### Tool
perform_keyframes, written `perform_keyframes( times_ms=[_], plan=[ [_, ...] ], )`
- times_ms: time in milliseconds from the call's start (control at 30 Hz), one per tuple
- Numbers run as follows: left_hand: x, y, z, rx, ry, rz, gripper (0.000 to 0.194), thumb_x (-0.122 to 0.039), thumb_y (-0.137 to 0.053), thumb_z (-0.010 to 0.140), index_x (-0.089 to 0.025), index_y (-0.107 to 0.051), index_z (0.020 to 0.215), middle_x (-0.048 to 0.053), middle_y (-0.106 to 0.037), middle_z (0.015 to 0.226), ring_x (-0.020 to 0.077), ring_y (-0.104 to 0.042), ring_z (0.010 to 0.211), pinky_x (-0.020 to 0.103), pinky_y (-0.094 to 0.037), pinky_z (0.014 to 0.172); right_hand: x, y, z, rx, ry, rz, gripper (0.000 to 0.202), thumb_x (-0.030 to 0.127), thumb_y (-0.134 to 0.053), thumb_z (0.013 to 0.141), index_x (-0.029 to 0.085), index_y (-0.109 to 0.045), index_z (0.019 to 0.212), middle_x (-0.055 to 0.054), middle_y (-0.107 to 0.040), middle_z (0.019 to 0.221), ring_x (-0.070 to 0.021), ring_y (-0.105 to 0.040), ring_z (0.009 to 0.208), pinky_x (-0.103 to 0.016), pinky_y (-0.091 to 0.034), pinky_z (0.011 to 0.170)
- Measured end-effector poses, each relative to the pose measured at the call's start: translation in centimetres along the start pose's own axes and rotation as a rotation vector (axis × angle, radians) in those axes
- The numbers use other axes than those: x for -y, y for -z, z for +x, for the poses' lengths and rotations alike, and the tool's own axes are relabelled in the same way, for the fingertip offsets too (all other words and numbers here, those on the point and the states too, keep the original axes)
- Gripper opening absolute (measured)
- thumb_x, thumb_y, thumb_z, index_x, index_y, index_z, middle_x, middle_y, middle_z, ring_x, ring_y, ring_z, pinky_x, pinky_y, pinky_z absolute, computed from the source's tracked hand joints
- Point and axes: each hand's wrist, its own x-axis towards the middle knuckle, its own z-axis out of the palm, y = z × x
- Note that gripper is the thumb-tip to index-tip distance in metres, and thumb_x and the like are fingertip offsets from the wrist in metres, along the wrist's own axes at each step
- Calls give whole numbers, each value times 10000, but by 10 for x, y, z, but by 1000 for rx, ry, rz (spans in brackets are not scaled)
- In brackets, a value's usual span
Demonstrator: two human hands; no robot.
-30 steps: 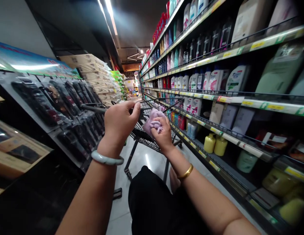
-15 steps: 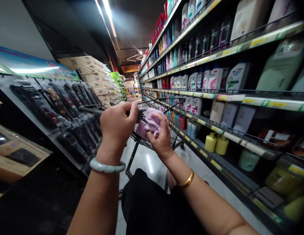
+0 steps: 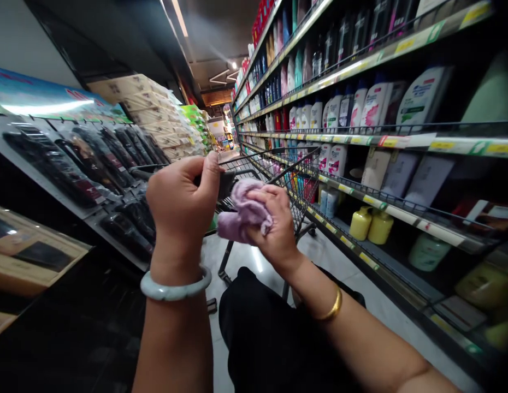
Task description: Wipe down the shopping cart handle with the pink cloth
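Crumpled lilac cloth [image 3: 242, 203] in your R grip [image 3: 278, 225] shifted nearer dark cart bar [image 3: 226, 184]; L grip [image 3: 178, 191] wraps bar. Prob. mid-wipe; next: steady pressure.

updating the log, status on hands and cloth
Left hand closed on handle. Right hand gripping bunched cloth. Cart ahead, shelves along the right.

Cloth [image 3: 256, 210] all lilac, bangle [image 3: 176, 289] pale green, bracelet [image 3: 335, 307] gold, bottles [image 3: 360, 224] yellow, cart [image 3: 295, 165] dark grey, perhaps black
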Motion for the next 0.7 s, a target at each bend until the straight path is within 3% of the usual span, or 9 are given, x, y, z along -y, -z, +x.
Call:
perform_keyframes(
  times_ms=[100,167,233,400,500,600,700],
  plan=[
    [-2,3,-1,9,20,-17,431,-455,-578,1018,-197,-813,765,-10,-651,611,115,-524,578,301,-293,584,-34,9,-23,-124,-168,-87,292,277,-720,801,251,-712,1092,-98,-623,1231,-284,-628,1210,-487,-541,1098],
    [-4,5,-3,11,41,-26,405,-435,-589,1019,-197,-833,800,-17,-646,609,108,-525,583,291,-305,586,-43,13,-30,-134,-230,-100,268,225,-680,797,248,-701,1063,-91,-659,1179,-279,-648,1166,-487,-553,1076],
    [-6,5,-4,-18,47,-34,389,-416,-603,1010,-191,-842,800,-26,-616,574,102,-507,562,283,-299,577,-35,14,-24,-94,-172,-68,277,214,-673,821,261,-687,1094,-78,-689,1159,-271,-660,1152,-488,-558,1075],
    [-14,4,-5,-84,32,-67,340,-345,-625,984,-174,-848,793,-34,-591,558,84,-462,539,264,-286,572,7,2,7,-12,154,-35,334,323,-749,909,327,-662,1231,-56,-674,1240,-266,-629,1267,-492,-526,1144],
    [-16,6,-5,-58,27,-53,343,-360,-620,983,-172,-853,816,-30,-606,578,87,-466,551,262,-285,576,-3,1,-7,-13,169,-123,329,360,-780,909,334,-684,1223,-66,-645,1288,-257,-649,1212,-458,-560,1082],
    [-15,7,-6,-46,27,-39,357,-384,-611,995,-175,-857,843,-26,-624,593,89,-477,559,264,-283,579,-36,11,-42,35,100,-165,297,432,-824,853,305,-719,1101,-70,-665,1207,-257,-672,1100,-444,-584,1005],
    [-15,7,-6,-49,16,-57,365,-381,-612,1001,-172,-844,811,-29,-602,578,87,-478,559,266,-284,577,-60,22,-57,-38,-158,-69,198,347,-741,852,257,-694,1022,-50,-695,1064,-237,-683,1012,-404,-588,930]
  ],
)
